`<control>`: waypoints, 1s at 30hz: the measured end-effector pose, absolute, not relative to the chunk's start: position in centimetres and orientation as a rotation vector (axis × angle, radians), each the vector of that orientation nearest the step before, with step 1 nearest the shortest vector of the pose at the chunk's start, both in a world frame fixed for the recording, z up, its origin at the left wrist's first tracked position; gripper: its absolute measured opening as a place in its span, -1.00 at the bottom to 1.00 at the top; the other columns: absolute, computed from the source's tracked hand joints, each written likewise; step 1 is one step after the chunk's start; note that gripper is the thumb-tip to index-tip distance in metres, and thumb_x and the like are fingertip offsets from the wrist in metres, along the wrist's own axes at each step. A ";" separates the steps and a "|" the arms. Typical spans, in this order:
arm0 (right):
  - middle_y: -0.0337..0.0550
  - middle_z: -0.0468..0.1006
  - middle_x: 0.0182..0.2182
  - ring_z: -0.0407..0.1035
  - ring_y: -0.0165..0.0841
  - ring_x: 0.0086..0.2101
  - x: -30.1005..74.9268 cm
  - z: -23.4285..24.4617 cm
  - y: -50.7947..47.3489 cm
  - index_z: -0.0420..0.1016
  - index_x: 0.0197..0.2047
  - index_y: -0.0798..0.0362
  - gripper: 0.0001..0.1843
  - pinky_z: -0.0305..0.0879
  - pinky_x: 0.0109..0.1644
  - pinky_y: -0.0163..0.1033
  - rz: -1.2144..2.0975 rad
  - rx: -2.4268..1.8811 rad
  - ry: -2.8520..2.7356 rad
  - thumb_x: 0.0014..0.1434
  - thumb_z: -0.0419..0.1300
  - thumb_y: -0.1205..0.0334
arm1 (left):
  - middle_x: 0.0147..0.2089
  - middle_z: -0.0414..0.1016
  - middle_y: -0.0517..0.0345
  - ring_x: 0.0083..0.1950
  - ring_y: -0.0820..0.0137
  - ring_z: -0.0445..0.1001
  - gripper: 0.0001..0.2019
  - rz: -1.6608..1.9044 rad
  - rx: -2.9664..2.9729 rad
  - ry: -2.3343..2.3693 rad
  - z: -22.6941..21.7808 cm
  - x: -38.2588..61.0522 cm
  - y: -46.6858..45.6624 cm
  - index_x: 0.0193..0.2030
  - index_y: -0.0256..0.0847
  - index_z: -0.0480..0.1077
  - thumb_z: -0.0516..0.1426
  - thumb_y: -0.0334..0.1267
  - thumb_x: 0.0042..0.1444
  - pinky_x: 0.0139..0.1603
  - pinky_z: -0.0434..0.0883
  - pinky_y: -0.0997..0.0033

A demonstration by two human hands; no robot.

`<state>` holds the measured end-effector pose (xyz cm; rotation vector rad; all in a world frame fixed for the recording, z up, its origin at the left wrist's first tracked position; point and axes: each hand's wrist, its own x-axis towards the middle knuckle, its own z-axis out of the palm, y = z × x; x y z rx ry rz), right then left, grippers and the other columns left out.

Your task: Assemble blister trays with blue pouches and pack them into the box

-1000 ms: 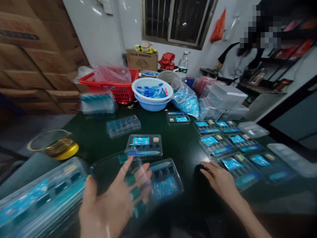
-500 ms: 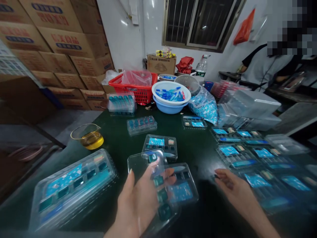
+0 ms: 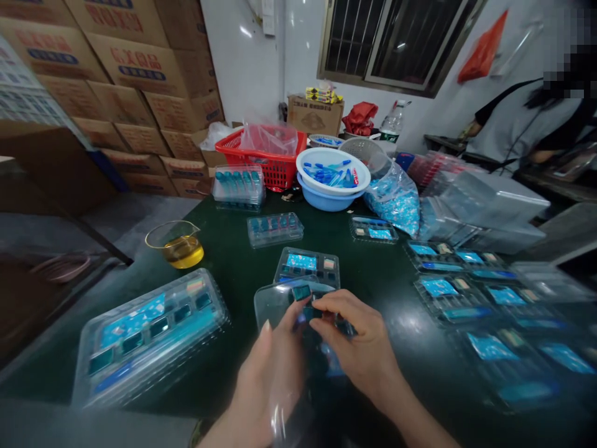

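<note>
My left hand [image 3: 270,373] holds a clear plastic blister tray [image 3: 280,303] with small teal blocks in its pockets, tilted up over the dark green table [image 3: 233,261]. My right hand [image 3: 357,342] has come over it, fingers pinched at a teal block [image 3: 311,313] near the tray's top. Just beyond lies a filled tray [image 3: 308,264] with a blue packet. A stack of filled trays [image 3: 149,333] lies at my left.
Rows of filled trays [image 3: 466,292] cover the right side. At the back stand a white bowl of blue pieces [image 3: 333,171], a red basket [image 3: 265,152], a bag of blue packets [image 3: 392,199] and a glass of yellow liquid [image 3: 180,242]. Cardboard boxes [image 3: 130,68] are stacked left; a person [image 3: 527,124] works far right.
My right hand left the table at the right and moved onto the tray in my left hand. The camera view swung leftwards and steadied.
</note>
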<state>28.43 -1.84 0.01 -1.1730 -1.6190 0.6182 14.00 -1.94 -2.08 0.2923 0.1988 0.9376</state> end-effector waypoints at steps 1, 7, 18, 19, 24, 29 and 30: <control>-0.20 0.46 -0.29 0.35 -0.44 -0.38 28.5 0.0 -1.8 0.50 -0.22 -0.02 -0.83 0.32 -0.32 -0.33 0.616 -1.183 -1.645 0.10 0.18 0.38 | 0.00 0.42 -0.02 0.04 0.21 0.36 -0.42 0.937 0.278 0.203 -2.3 13.9 -2.0 0.19 -0.27 0.21 0.04 0.06 0.11 0.08 0.26 0.31; -0.20 0.44 -0.31 0.35 -0.41 -0.28 28.4 0.0 -1.5 0.52 -0.24 -0.01 -0.85 0.31 -0.24 -0.32 0.547 -1.217 -1.848 0.12 0.19 0.37 | -0.12 0.48 0.11 -0.07 0.39 0.40 -0.52 0.897 0.182 0.279 -4.3 12.7 -2.4 0.12 -0.18 0.31 0.00 0.06 0.17 -0.04 0.30 0.50; -0.23 0.41 -0.36 0.29 -0.39 -0.28 27.2 0.9 -1.0 0.48 -0.32 0.03 -0.88 0.23 -0.21 -0.29 0.479 -1.333 -2.054 0.16 0.13 0.39 | -0.22 0.52 0.17 -0.19 0.41 0.44 -0.58 0.862 0.169 0.174 -3.5 13.1 -2.5 0.02 -0.11 0.39 -0.06 0.07 0.20 -0.09 0.31 0.49; -0.23 0.42 -0.34 0.29 -0.39 -0.26 27.2 1.1 -0.9 0.48 -0.27 0.01 -0.87 0.23 -0.19 -0.28 0.483 -1.337 -2.076 0.17 0.12 0.38 | -0.25 0.52 0.16 -0.22 0.41 0.44 -0.57 0.859 0.180 0.154 -3.0 13.1 -2.4 0.02 -0.13 0.38 -0.07 0.06 0.21 -0.09 0.31 0.47; -0.25 0.47 -0.29 0.32 -0.41 -0.23 27.3 1.7 -0.6 0.46 -0.23 0.02 -0.83 0.22 -0.12 -0.31 0.476 -1.257 -2.046 0.15 0.13 0.44 | -0.39 0.48 0.21 -0.28 0.44 0.43 -0.63 0.843 0.197 0.012 -1.7 12.8 -1.7 0.01 -0.16 0.39 -0.01 -0.02 0.21 -0.09 0.29 0.54; -0.21 0.42 -0.45 0.30 -0.41 -0.33 26.9 1.3 -0.4 0.43 -0.45 0.11 -0.81 0.22 -0.21 -0.33 0.367 -1.162 -2.115 0.17 0.10 0.42 | -0.36 0.50 0.23 -0.28 0.45 0.45 -0.69 0.884 0.222 0.075 -2.8 12.5 -2.1 -0.03 -0.11 0.41 -0.03 -0.07 0.23 -0.09 0.30 0.53; -0.21 0.40 -0.47 0.29 -0.42 -0.35 26.8 1.2 -0.5 0.41 -0.49 0.12 -0.79 0.21 -0.23 -0.33 0.339 -1.163 -2.129 0.18 0.09 0.42 | -0.30 0.51 0.21 -0.24 0.43 0.45 -0.69 0.899 0.234 0.103 -2.8 12.6 -2.3 -0.03 -0.12 0.41 -0.01 -0.05 0.22 -0.06 0.30 0.51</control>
